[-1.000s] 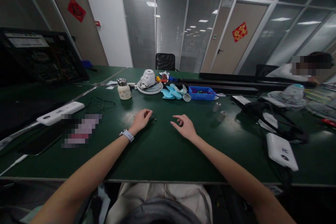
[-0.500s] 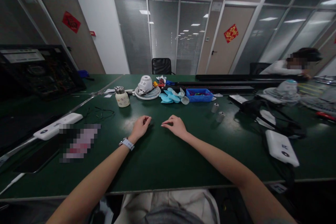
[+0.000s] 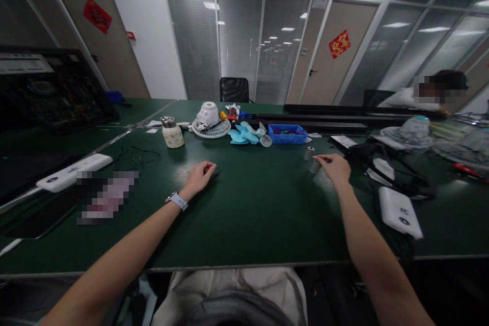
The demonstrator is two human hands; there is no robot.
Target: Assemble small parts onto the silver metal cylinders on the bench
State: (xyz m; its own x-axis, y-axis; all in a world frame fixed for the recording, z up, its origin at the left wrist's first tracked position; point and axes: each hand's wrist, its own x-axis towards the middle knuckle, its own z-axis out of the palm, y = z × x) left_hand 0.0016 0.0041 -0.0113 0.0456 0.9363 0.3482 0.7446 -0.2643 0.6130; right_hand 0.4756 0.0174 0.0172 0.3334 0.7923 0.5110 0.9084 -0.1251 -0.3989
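My left hand (image 3: 198,177) rests on the green table (image 3: 252,204), a watch on its wrist. Its fingers are curled together with the tips on the tabletop, and anything under them is hidden. My right hand (image 3: 336,167) is stretched out to the right, with its fingertips closing on the nearer of two small grey cylinders (image 3: 314,165). The other cylinder (image 3: 308,152) stands just behind it, untouched.
At the back stand a cream flask (image 3: 172,132), a white fan housing on its grille (image 3: 210,121), blue fan blades (image 3: 244,135) and a blue tray (image 3: 287,134). White power banks lie at left (image 3: 72,172) and right (image 3: 399,211), among black cables (image 3: 397,175). Another person sits far right.
My right hand has swung from the table's middle, close to my left hand, out to the right to the small cylinders. My left hand has stayed put.
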